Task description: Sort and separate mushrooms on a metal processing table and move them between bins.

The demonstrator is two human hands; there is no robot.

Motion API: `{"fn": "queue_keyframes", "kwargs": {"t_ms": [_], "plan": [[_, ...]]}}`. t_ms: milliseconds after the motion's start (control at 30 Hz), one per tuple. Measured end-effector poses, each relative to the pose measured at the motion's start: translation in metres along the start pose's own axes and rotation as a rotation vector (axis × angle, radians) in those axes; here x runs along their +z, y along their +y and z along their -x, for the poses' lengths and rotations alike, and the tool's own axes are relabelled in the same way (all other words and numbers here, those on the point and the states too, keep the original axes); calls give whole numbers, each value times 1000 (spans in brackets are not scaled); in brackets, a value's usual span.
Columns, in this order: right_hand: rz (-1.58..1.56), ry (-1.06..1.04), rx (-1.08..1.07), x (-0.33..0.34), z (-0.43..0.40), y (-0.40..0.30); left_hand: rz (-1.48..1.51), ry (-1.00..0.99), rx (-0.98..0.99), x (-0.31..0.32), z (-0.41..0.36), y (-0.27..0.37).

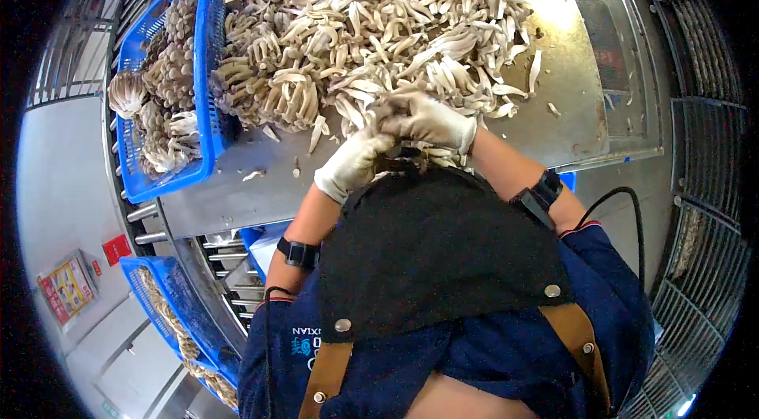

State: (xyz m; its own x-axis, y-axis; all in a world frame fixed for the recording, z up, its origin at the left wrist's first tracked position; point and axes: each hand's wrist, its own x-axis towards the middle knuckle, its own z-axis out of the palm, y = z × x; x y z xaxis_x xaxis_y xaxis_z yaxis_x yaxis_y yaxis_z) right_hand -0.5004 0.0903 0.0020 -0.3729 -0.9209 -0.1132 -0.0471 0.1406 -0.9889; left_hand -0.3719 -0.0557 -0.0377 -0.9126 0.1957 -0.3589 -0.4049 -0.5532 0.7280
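My left hand point(354, 163), in a white glove soiled at the fingertips, is at the near edge of a heap of loose mushrooms point(385, 33). My right hand point(436, 122), gloved the same way, meets it there with its fingers bent. The fingertips of both hands come together over the heap's edge, and what lies between them is hidden or blurred. Pale mushroom stems point(439, 155) show just below the right hand, in front of the black apron point(439, 253). Left of the hands, clusters of grey-brown mushrooms point(290, 99) rest on the steel table point(261, 199).
A blue plastic basket point(207, 69) holding mushroom clusters point(172, 75) stands at the table's left side, beside a roller conveyor point(142, 211). More mushrooms fill blue baskets point(172, 276) at lower left. Metal wire racks point(705, 146) line the right. A black cable point(637, 211) loops by my right arm.
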Motion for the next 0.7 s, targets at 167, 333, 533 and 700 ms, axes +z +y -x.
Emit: {"fn": "queue_keyframes", "kwargs": {"t_ms": [167,333,533,700], "plan": [[-111,91,-47,4,-11,-12,210,210,-162,25,-2,40],[664,428,551,-75,-17,-31,190,442,148,14,14,46],[1059,215,592,-78,-34,60,-88,428,179,27,-2,44],[803,20,552,-130,-26,56,-157,341,175,28,4,57]]}}
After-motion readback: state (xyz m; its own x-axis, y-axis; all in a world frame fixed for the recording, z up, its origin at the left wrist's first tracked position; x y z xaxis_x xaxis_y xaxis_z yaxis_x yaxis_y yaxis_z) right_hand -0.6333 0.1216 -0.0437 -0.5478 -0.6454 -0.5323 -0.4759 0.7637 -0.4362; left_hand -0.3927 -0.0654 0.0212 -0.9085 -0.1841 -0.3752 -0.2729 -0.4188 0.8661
